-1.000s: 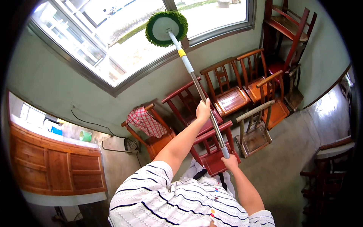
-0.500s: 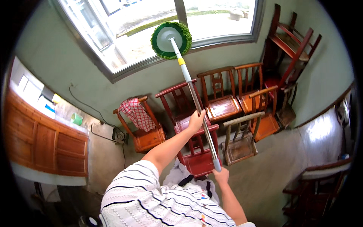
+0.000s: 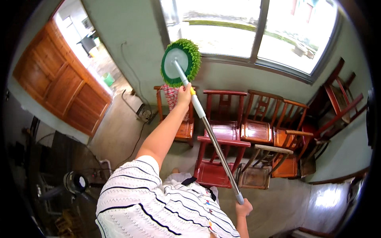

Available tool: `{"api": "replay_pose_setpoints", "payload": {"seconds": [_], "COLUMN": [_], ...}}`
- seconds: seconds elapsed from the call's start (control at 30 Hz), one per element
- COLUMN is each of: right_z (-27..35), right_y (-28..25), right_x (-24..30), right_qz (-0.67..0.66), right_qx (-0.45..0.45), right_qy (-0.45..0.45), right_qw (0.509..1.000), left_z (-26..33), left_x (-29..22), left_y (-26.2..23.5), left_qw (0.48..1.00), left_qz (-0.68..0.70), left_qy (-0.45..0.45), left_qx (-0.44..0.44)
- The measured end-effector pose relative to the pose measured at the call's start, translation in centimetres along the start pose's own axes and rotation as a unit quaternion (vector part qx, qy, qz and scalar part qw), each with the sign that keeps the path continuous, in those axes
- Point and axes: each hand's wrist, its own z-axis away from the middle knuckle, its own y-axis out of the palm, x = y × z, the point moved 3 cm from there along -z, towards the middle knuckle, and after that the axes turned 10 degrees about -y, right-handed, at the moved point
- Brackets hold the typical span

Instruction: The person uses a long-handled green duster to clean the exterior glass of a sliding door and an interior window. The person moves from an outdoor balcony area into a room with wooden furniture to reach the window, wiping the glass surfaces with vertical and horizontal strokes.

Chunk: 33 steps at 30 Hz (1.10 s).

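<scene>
I hold a long-handled mop slantwise in front of me. Its round head, green fringe around a pale disc, is raised near the lower left corner of the window; whether it touches the wall or frame I cannot tell. My left hand is wrapped round the upper pole, by the yellow collar just below the head. At the grey lower end of the pole, my right hand is closed round the grip.
Several wooden chairs stand below the window, among them a red chair close to me. A checked red cloth hangs on one chair. More chairs are stacked at the right. An open brown door and a fan are at the left.
My left hand has slid up the pole to near the mop head. The view has turned left, and the mop head has moved from before the window to its lower left corner.
</scene>
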Motion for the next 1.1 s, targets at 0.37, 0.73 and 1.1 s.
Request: {"api": "replay_pose_setpoints", "payload": {"seconds": [0.37,0.73,1.1], "right_z": [3.6,-1.0,-5.5], "right_y": [7.3,19.9,15.6], "right_x": [6.6,19.6,42.8], "right_qz": [0.124,0.023,-0.350], "right_qx": [0.059,0.292,0.259], "right_qy": [-0.006,-0.063,-0.307], "right_qw": [0.991,0.954,0.846], "left_z": [1.8,4.7,9.3], "left_x": [3.0,-6.0,-8.2], "left_y": [-24.5,-34.6,-38.0], "left_qw": [0.932,0.943,0.978], "left_qz": [0.292,0.327,0.168], "left_qy": [-0.192,-0.030,0.122], "left_qx": [-0.099,0.057,0.004]}}
